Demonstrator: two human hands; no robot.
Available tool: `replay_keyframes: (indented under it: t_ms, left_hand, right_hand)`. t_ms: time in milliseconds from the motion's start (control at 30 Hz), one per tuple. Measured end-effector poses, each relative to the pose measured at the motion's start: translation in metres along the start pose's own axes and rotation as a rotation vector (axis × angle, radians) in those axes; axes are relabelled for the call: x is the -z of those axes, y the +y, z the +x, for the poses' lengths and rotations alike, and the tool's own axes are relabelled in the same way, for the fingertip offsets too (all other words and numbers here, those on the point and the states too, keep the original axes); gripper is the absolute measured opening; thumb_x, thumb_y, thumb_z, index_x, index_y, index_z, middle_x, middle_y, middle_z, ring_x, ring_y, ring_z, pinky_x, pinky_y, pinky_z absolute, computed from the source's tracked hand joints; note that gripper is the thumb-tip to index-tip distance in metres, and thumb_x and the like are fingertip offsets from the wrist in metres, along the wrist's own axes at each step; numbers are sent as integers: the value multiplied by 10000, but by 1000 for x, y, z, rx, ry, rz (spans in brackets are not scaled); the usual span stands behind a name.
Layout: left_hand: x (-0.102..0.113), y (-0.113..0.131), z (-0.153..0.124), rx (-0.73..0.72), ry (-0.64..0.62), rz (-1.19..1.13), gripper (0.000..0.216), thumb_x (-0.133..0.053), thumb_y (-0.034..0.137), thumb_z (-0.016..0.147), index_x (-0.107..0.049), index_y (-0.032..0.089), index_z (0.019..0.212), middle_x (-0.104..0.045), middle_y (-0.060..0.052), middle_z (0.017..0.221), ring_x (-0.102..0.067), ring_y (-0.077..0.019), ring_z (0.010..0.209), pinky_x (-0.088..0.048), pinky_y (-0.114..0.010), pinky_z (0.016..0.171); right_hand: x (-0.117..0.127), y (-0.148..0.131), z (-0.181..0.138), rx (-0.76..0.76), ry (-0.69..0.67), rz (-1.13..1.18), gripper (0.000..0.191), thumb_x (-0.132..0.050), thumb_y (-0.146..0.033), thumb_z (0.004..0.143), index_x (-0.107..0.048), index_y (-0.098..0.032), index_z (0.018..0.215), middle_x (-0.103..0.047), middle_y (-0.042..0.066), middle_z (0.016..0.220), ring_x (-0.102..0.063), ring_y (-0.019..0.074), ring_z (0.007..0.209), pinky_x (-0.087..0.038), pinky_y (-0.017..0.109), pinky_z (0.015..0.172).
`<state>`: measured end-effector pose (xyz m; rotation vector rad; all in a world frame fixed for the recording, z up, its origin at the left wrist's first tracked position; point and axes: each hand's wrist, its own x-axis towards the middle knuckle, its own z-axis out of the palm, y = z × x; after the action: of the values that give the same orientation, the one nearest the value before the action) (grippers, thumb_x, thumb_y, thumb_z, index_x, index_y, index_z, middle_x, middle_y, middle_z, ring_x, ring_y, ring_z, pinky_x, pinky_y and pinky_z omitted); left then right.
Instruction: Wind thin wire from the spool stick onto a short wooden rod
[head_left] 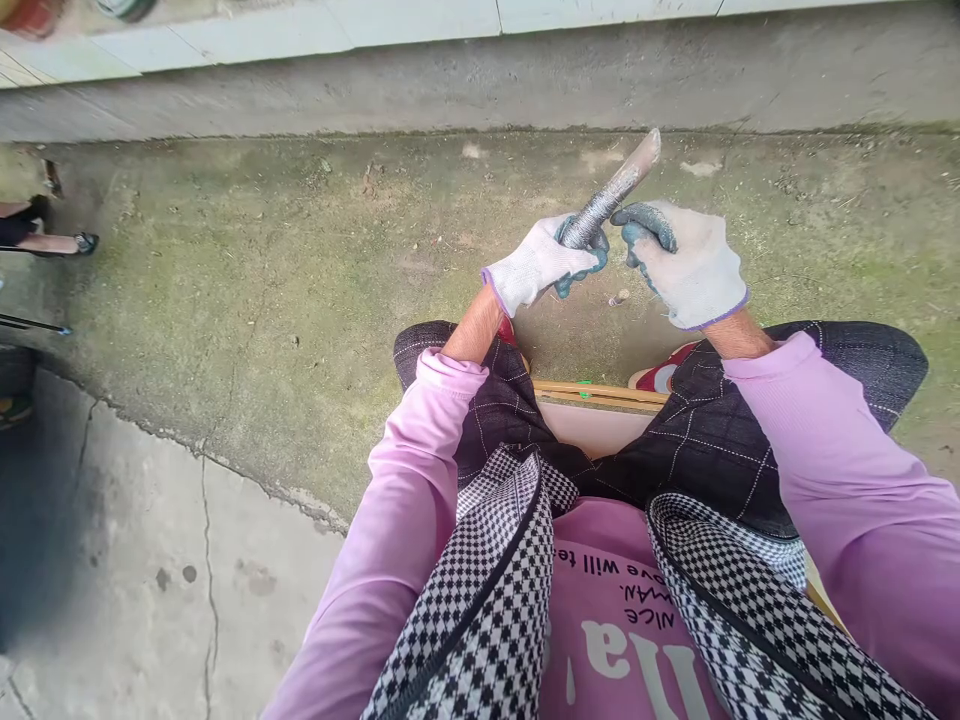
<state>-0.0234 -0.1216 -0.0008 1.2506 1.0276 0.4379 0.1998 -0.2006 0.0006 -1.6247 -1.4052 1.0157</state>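
Observation:
My left hand [551,258], in a white knit glove with blue-grey coated fingers, is closed around the lower end of a wire-wound stick [611,197]. Fine silvery strand, wire or thread, is coiled tightly round the stick's middle, and its bare pale end tilts up to the right. Close by on the right, my right hand [681,255] wears a matching glove. Its fingers are curled in with the thumb against them, just short of the stick; whatever they pinch is too small to make out.
I sit with knees apart; a wooden bar [600,392] of a seat shows between my legs. Ahead runs a low concrete ledge [480,85] topped with pale tiles. A person's foot [84,243] is at the far left. Cracked concrete paving [255,590] lies lower left.

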Motion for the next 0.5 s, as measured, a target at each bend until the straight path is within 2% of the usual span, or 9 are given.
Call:
replay_keyframes:
  t_ms: [100, 167, 233, 300, 500]
  left_hand:
    - [1, -6, 2, -42, -36, -13, 257, -954, 107, 920, -756, 202, 1054, -688, 31, 829, -593, -104, 683, -462, -217, 599]
    - [2, -9, 4, -63, -54, -14, 213, -936, 138, 947, -753, 200, 1038, -668, 27, 839, -585, -106, 682, -445, -225, 588]
    - [2, -11, 5, -67, -61, -5, 202, -935, 154, 959, -758, 201, 1045, -649, 28, 851, -598, -113, 694, -475, -243, 614]
    - [2, -12, 6, -66, -65, 2, 187, -919, 142, 957, -774, 199, 1061, -645, 24, 860, -612, -120, 708, -502, -255, 640]
    - [-1, -2, 1, -69, -54, -17, 176, -780, 20, 975, -776, 190, 1017, -640, 35, 798, -538, -108, 638, -404, -248, 531]
  right_hand:
    - [1, 3, 1, -7, -49, 52, 249, -905, -548, 1101, -876, -360, 1262, -881, 108, 1127, -836, 440, 1256, -703, 499, 970]
    - [0, 2, 1, 10, -38, 3, 218, -884, -485, 1099, -875, -350, 1269, -905, 122, 1230, -814, 453, 1382, -709, 518, 1073]
    - [-1, 0, 1, 23, -5, -101, 174, -842, -421, 1105, -878, -330, 1249, -915, 135, 1287, -802, 447, 1405, -671, 556, 1215]
    - [-2, -3, 1, 23, -1, -169, 134, -833, -415, 1117, -869, -323, 1208, -921, 143, 1274, -795, 440, 1386, -632, 577, 1280]
    - [0, 2, 1, 1, -55, -32, 255, -899, -580, 1126, -777, -359, 1091, -918, 141, 1228, -775, 455, 1461, -674, 510, 1113]
